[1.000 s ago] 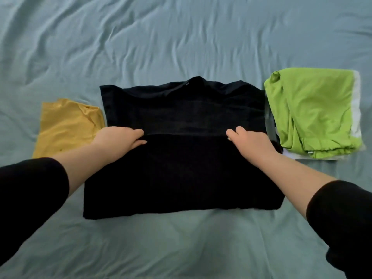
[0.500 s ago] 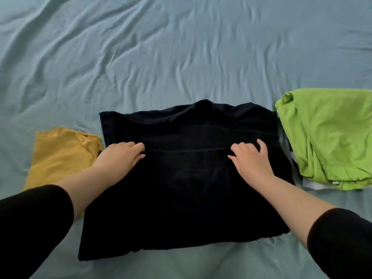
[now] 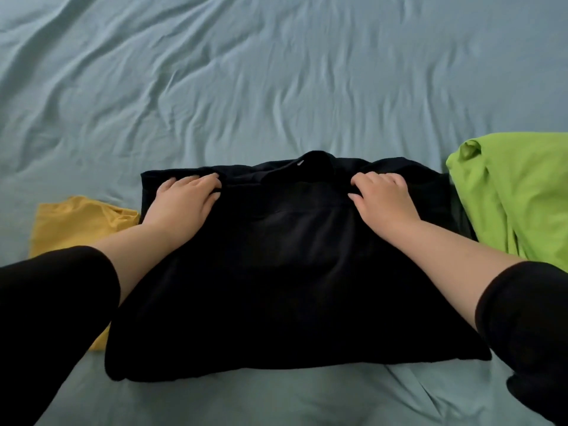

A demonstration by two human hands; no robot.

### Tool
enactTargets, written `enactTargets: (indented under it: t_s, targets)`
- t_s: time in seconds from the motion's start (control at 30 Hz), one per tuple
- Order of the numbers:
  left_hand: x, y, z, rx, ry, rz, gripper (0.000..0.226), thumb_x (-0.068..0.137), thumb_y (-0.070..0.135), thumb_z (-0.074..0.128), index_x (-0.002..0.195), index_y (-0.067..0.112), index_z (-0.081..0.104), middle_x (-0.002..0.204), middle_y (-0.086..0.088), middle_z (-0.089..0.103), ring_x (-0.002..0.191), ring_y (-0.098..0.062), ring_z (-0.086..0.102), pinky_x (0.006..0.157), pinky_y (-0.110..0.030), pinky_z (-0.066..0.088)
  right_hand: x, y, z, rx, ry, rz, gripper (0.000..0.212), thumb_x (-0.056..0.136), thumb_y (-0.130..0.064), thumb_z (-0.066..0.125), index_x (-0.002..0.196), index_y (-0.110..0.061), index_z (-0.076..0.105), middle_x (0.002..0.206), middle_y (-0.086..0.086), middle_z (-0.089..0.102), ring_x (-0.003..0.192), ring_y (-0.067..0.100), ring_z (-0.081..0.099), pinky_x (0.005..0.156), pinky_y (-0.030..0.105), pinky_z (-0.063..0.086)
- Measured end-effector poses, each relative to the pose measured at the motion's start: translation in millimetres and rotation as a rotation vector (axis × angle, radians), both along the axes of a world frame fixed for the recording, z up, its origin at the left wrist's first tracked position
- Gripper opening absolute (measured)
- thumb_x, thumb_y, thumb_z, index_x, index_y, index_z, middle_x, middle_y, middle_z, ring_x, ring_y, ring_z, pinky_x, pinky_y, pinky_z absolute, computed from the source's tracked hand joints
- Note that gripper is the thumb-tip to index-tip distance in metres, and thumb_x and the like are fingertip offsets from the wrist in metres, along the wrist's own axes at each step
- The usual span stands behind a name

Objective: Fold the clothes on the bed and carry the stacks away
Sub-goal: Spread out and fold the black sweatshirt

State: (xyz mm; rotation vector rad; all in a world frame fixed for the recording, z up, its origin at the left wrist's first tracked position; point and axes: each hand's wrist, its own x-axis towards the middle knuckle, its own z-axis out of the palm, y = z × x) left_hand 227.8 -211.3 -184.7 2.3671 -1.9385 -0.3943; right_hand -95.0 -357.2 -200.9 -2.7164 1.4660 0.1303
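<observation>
Black shirt [image 3: 292, 256] lay mid-bed [image 3: 276, 87], yellow top [image 3: 80, 222] to its left, green pile [image 3: 516, 195] to its right. My left hand [image 3: 184, 201] and right hand [image 3: 381, 199] each pinched the folded edge at the far end, by the collar. I reckoned it wanted landing level, then smoothing flat.

I see matt black cloth in the garment [image 3: 276, 272]; beside it, soft yellow cloth [image 3: 76, 222] and green cloth [image 3: 516, 192]; the bed sheet [image 3: 276, 87] is creased, dull blue fabric.

black shirt [image 3: 292, 272]: half folded on the bed [image 3: 276, 87], collar at far edge
left hand [image 3: 184, 201]: pinches the shirt's folded edge
right hand [image 3: 384, 198]: pinches the same edge
yellow garment [image 3: 76, 222]: folded, touching the shirt's left side
green garment [image 3: 516, 195]: right
</observation>
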Motion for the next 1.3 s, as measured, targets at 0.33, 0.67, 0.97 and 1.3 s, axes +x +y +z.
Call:
enactTargets:
  t_s: [0.33, 0.67, 0.97, 1.3]
  targets:
    - [-7, -39, -2, 0.256, 0.055, 0.116, 0.051, 0.099, 0.054, 0.021, 0.149, 0.041, 0.024, 0.162, 0.011, 0.001, 0.15, -0.02, -0.003, 0.114, -0.063, -0.002, 13, -36, 7, 0.382, 0.101, -0.2, 0.059, 0.096, -0.063, 0.016, 0.15, -0.042, 0.012, 0.16, -0.008, -0.018, 0.148, 0.02, -0.015, 0.113, 0.06, -0.007]
    - [-22, -29, -3, 0.073, -0.084, 0.059, 0.057, 0.099, 0.054, 0.025, 0.15, 0.029, 0.024, 0.16, -0.002, 0.018, 0.147, -0.027, 0.013, 0.116, -0.052, 0.01, 13, -33, 18, 0.179, 0.018, -0.11, 0.054, 0.099, -0.054, 0.028, 0.141, -0.024, 0.042, 0.155, 0.003, 0.029, 0.143, 0.022, 0.023, 0.115, 0.051, 0.011]
    - [9, -2, 7, 0.015, 0.007, -0.02, 0.036, 0.095, 0.043, 0.05, 0.119, 0.018, 0.057, 0.126, -0.005, 0.056, 0.118, -0.032, 0.048, 0.097, -0.048, 0.041, -25, -14, 14, 0.049, -0.086, 0.011, 0.035, 0.092, -0.042, 0.056, 0.112, -0.013, 0.058, 0.114, 0.004, 0.058, 0.105, 0.026, 0.056, 0.109, 0.046, 0.025]
    - [11, 18, 19, -0.141, -0.043, -0.094, 0.02, 0.093, 0.029, 0.059, 0.111, 0.02, 0.065, 0.117, -0.004, 0.058, 0.111, -0.032, 0.049, 0.093, -0.049, 0.04, -44, 6, 19, -0.222, -0.088, 0.156, 0.017, 0.087, -0.016, 0.067, 0.103, -0.01, 0.066, 0.113, 0.01, 0.06, 0.1, 0.032, 0.058, 0.087, 0.043, 0.034]
